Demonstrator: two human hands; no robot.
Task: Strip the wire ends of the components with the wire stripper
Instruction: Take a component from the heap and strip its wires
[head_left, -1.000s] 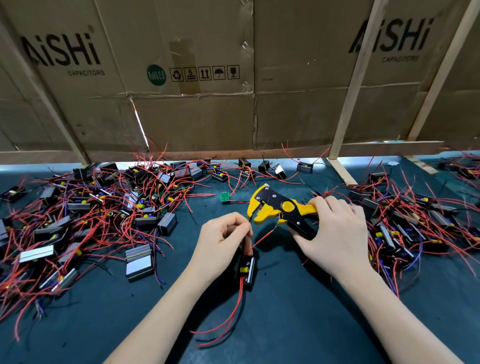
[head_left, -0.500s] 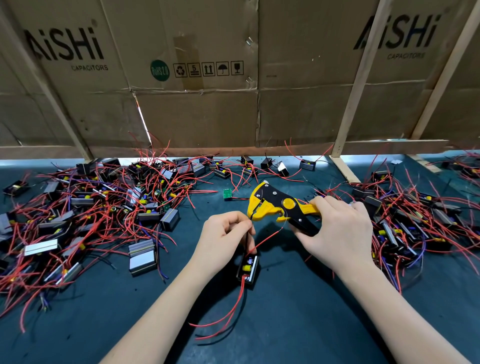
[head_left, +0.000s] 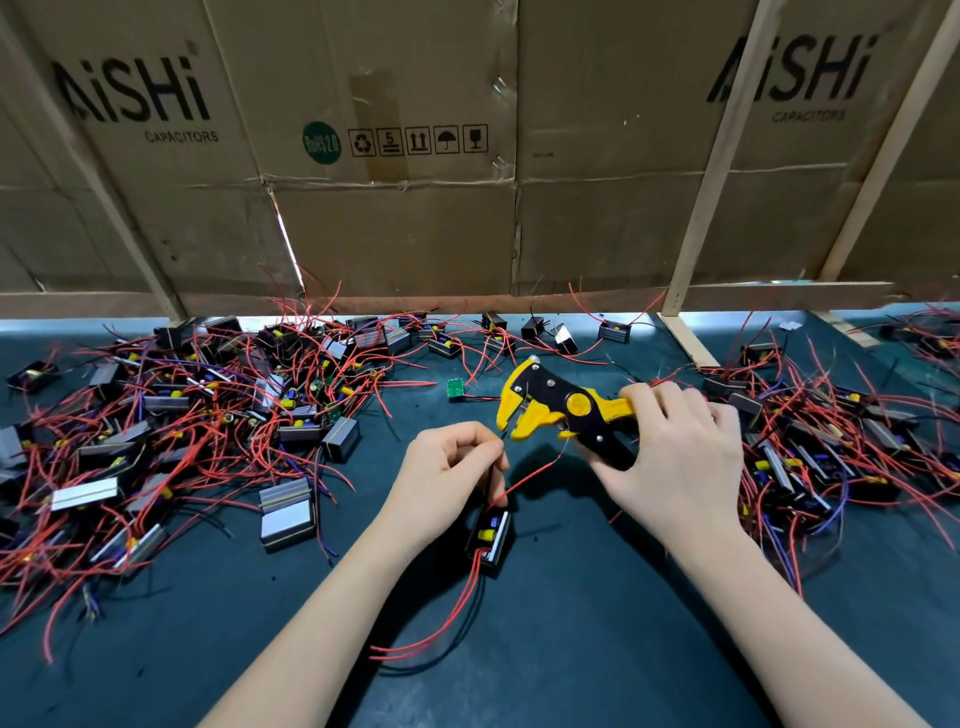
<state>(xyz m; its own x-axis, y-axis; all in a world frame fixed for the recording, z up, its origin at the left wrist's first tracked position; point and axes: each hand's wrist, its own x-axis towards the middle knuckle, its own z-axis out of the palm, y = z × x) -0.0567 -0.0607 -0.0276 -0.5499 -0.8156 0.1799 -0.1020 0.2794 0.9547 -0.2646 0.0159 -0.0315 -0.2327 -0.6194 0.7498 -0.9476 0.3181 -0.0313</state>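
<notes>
— What is changing around the wire stripper?
— The right hand is easing it toward three o'clock, its yellow jaws gaping wider than a second ago.
— And the red wire?
— It is slipping clear; its bared tip is now hanging just below the jaws.

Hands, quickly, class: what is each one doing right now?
Left hand: fingers curled, pinching a thin wire of the component below it.
Right hand: gripping the wire stripper by its handles.
</notes>
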